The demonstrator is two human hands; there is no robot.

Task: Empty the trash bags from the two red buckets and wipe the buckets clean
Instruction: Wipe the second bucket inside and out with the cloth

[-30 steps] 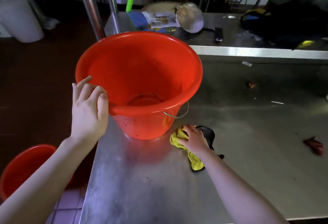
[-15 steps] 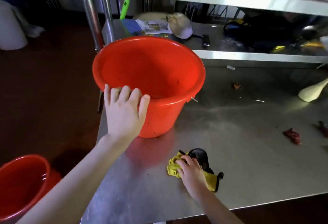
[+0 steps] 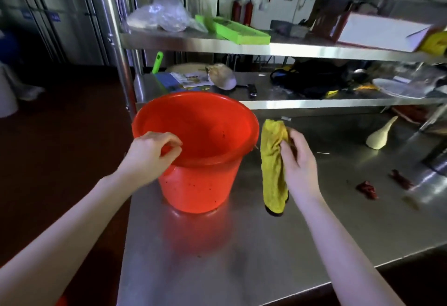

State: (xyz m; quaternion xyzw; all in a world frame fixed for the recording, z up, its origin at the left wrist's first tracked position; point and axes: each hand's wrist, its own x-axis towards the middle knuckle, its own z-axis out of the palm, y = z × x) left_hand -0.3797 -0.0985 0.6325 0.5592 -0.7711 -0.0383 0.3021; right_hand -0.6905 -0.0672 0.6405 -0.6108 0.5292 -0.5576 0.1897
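Head view: 1 red bucket (image 3: 205, 136) is standing upright on a steel counter (image 3: 242, 257), near its left edge, with no bag showing inside. The left hand (image 3: 152, 153) is gripping the near rim, fingers curled over it. The right hand (image 3: 297, 165) is holding a yellow cloth (image 3: 273, 160) pinched near its top, just right of the bucket; the cloth is hanging down, its lower end close to the counter.

Likely risk: hard wiping could slide or tip the bucket off the near edge, since only 1 hand is steadying it. Dark specks on the walls could be missed.

The bucket's floor is hidden by its near wall. The right thumb is hidden behind the cloth. A red sliver at the bottom left corner may be the 2nd bucket; it is cut off, so I cannot tell.
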